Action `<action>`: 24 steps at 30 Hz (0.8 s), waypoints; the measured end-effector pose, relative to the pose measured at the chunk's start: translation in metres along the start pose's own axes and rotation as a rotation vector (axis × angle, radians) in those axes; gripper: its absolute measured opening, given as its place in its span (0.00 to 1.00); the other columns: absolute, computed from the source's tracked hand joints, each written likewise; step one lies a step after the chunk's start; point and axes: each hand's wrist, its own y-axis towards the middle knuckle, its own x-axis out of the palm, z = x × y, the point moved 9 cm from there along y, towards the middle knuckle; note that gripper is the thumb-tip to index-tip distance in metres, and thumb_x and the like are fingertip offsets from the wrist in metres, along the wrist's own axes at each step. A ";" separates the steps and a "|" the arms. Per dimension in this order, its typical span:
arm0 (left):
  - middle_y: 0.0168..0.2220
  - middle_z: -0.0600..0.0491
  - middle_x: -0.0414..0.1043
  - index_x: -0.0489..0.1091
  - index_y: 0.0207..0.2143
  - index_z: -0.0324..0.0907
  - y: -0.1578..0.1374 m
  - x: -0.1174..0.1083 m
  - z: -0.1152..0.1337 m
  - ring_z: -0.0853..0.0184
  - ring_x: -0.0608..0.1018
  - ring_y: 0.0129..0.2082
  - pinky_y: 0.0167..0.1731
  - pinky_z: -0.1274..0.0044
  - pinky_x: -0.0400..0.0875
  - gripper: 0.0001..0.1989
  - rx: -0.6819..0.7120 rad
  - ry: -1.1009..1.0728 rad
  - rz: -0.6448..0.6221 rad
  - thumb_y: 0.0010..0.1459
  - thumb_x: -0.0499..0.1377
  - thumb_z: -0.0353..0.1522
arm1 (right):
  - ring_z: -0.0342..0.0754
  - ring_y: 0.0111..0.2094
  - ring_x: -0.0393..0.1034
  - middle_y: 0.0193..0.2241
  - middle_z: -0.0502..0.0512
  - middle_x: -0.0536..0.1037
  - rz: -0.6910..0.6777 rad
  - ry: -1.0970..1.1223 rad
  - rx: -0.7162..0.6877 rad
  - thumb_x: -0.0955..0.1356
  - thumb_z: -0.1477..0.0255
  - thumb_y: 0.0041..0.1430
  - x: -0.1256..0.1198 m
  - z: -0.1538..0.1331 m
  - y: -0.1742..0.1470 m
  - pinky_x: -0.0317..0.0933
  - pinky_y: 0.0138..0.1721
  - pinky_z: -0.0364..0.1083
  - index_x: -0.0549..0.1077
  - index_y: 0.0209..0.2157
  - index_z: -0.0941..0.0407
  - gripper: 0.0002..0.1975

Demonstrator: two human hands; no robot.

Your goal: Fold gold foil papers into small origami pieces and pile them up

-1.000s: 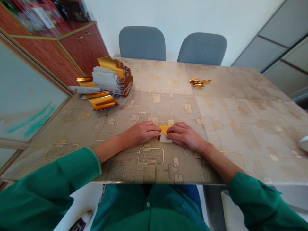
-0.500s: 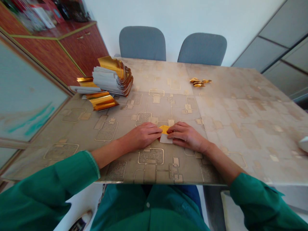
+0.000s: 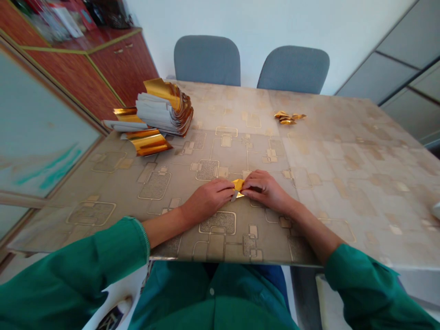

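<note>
Between left grip [image 3: 213, 196] and right grip [image 3: 266, 189] | gold paper [image 3: 238, 184] | both pinched closed on its sides

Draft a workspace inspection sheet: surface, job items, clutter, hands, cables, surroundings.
Surface: patterned tabletop.
Job items: folded gold paper between the hands; stack of gold-and-white sheets far left; small gold pieces grouped beyond the right hand.
Clutter: white object at right edge, cropped, unidentifiable.
Hands: left hand and right hand both hold the gold paper.
Cables: nothing seen.
Surroundings: two chairs across the table; wooden cabinet left, assorted items on top.
</note>
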 end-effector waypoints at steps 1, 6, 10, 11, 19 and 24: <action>0.42 0.47 0.76 0.75 0.38 0.38 0.000 0.001 -0.003 0.66 0.77 0.42 0.44 0.71 0.76 0.12 -0.019 -0.016 0.000 0.68 0.51 0.30 | 0.46 0.33 0.68 0.30 0.52 0.77 0.006 -0.002 0.016 0.66 0.64 0.66 0.001 0.003 0.000 0.59 0.40 0.48 0.75 0.33 0.54 0.11; 0.40 0.48 0.75 0.74 0.38 0.38 -0.003 0.003 -0.004 0.65 0.76 0.44 0.46 0.71 0.75 0.10 -0.039 -0.059 0.000 0.68 0.53 0.29 | 0.46 0.34 0.66 0.29 0.51 0.75 0.022 -0.077 0.094 0.70 0.63 0.61 0.008 0.015 0.000 0.56 0.39 0.47 0.74 0.31 0.54 0.10; 0.40 0.48 0.75 0.73 0.39 0.38 -0.005 0.004 -0.001 0.63 0.75 0.47 0.49 0.69 0.75 0.10 -0.041 -0.041 -0.037 0.68 0.52 0.29 | 0.46 0.32 0.64 0.28 0.50 0.74 0.044 -0.088 0.140 0.70 0.63 0.62 0.010 0.018 0.001 0.53 0.38 0.46 0.72 0.28 0.55 0.12; 0.40 0.48 0.75 0.73 0.39 0.38 -0.006 0.005 -0.001 0.63 0.75 0.48 0.49 0.69 0.75 0.10 -0.037 -0.028 -0.045 0.68 0.52 0.29 | 0.45 0.32 0.64 0.28 0.50 0.74 0.046 -0.087 0.141 0.70 0.63 0.62 0.010 0.018 0.001 0.53 0.38 0.46 0.72 0.28 0.55 0.12; 0.44 0.45 0.73 0.69 0.48 0.36 -0.008 0.008 0.011 0.60 0.74 0.52 0.54 0.65 0.72 0.12 0.029 0.040 -0.083 0.68 0.50 0.28 | 0.47 0.34 0.62 0.29 0.51 0.72 0.071 -0.136 0.150 0.68 0.65 0.64 0.010 0.015 -0.002 0.51 0.39 0.46 0.69 0.29 0.55 0.11; 0.49 0.41 0.70 0.64 0.57 0.37 -0.009 0.008 0.018 0.56 0.72 0.55 0.56 0.63 0.71 0.19 0.066 0.060 -0.152 0.64 0.55 0.30 | 0.47 0.34 0.62 0.30 0.51 0.71 0.070 -0.122 0.137 0.67 0.65 0.65 0.011 0.014 -0.004 0.51 0.40 0.47 0.69 0.29 0.55 0.11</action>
